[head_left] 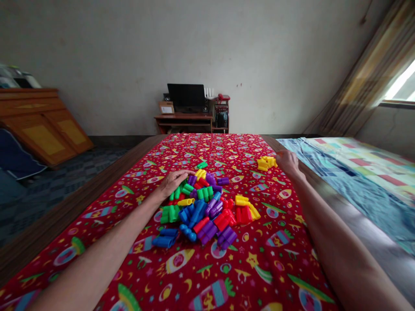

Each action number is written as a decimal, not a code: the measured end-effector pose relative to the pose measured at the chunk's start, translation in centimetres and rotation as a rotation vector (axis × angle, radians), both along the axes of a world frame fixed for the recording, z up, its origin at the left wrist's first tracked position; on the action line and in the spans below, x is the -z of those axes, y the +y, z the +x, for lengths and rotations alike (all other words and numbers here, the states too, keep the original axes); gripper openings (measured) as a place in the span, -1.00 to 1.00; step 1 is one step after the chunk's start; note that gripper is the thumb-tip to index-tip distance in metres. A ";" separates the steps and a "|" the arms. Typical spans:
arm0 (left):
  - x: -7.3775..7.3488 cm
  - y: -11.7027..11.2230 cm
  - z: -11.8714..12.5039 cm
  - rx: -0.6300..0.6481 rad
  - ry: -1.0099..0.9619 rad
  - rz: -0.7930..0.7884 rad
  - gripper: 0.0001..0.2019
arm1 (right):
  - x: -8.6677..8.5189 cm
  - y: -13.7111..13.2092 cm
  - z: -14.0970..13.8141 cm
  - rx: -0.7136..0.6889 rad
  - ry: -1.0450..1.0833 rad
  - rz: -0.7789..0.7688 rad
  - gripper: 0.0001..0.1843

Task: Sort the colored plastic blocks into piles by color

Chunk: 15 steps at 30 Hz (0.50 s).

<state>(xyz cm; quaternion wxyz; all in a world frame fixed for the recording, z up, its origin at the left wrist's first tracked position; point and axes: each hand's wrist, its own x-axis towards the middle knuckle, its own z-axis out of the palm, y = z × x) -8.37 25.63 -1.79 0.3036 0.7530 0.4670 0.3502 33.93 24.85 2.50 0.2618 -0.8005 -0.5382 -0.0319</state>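
Note:
A heap of plastic building blocks (202,209) in blue, green, red, purple and yellow lies in the middle of a red patterned cloth (275,263). My left hand (172,181) rests on the far left side of the heap, fingers curled over green and purple blocks. My right hand (287,162) is stretched to the far right, beside a small cluster of yellow blocks (266,163), fingers touching it. Whether either hand grips a block is hidden.
The cloth covers a long wooden table (48,226). A bed with a blue patchwork sheet (363,181) lies to the right. A desk with a monitor (187,98) stands at the far wall; a wooden cabinet (42,125) is at the left.

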 end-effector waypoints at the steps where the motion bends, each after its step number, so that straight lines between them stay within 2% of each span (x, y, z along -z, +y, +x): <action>1: 0.0 0.0 0.0 0.001 0.003 0.000 -0.54 | -0.3 0.0 -0.4 -0.011 -0.023 0.019 -0.56; 4: 0.1 0.1 -0.1 -0.001 0.006 0.003 -0.53 | -1.3 0.0 -3.2 -0.183 -0.078 0.053 -0.60; 7: 0.0 -0.1 0.1 0.022 -0.012 -0.022 -0.50 | -1.5 -0.7 -8.2 -0.519 -0.119 0.019 -0.65; 11: -0.5 -0.5 0.7 0.137 -0.002 -0.033 -0.48 | -0.1 -2.1 -14.4 -0.850 -0.090 -0.022 -0.64; 15: -0.4 -0.6 0.8 0.288 0.065 0.002 -0.49 | 1.6 -2.5 -16.4 -1.054 0.006 -0.036 -0.50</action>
